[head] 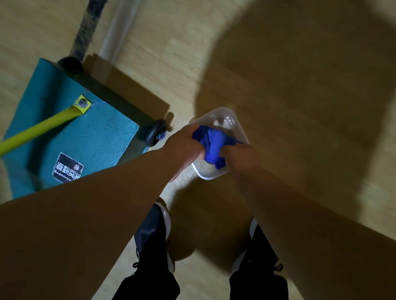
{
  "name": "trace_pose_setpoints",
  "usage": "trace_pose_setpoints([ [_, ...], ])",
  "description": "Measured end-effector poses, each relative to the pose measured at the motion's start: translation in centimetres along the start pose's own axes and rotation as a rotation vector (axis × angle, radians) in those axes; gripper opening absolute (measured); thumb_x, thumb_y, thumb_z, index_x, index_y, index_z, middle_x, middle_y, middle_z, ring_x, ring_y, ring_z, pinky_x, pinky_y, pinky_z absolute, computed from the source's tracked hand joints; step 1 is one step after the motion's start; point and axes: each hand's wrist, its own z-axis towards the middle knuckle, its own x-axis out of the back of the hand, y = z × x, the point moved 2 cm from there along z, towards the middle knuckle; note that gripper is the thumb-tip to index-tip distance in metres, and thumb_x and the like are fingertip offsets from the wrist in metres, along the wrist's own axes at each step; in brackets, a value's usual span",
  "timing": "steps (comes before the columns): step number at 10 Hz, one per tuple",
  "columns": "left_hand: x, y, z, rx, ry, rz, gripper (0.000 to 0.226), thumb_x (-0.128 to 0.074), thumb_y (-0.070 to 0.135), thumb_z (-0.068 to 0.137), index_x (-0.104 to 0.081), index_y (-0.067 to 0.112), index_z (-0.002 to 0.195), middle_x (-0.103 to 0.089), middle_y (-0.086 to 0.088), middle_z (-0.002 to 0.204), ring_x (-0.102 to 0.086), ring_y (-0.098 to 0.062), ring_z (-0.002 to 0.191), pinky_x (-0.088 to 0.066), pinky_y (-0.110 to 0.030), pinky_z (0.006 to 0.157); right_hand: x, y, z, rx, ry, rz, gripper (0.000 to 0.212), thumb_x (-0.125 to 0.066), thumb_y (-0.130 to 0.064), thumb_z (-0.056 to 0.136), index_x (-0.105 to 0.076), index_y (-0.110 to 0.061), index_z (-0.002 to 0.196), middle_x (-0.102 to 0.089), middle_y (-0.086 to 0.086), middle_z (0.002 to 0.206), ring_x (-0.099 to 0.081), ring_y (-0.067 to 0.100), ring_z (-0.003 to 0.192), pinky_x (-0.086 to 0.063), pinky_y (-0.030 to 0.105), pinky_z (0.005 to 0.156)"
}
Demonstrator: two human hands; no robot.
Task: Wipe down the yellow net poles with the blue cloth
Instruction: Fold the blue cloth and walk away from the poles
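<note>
My left hand (184,145) and my right hand (238,156) both grasp the bunched blue cloth (212,143) above a clear container (231,121), near the yellow pole (19,136).

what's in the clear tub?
The blue cloth, bunched, gripped by left hand and right hand over the clear tub. Tub floor beneath is mostly covered.

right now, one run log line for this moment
stage: wringing | both hands grip blue cloth over clear tub | yellow pole untouched

wooden floor (307,50) | teal pole base (86,139) | clear tub (224,118) | shoes (156,222)
</note>
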Motion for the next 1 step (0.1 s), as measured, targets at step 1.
trace_pose_setpoints([
  [1, 1.21, 1.43, -1.93, -0.005, 0.0, 0.045, 0.059, -0.059, -0.014, 0.087, -0.055, 0.021, 0.133, -0.058, 0.003, 0.106, -0.053, -0.023, 0.115, -0.044, -0.04, 0.111, 1.18, -0.65, -1.83, 0.028, -0.002, -0.013, 0.013, -0.056, -0.012, 0.097, -0.065, -0.003, 0.098, -0.066, 0.011, 0.089, -0.062, 0.034, 0.108, -0.048, 0.026, 0.077],
])
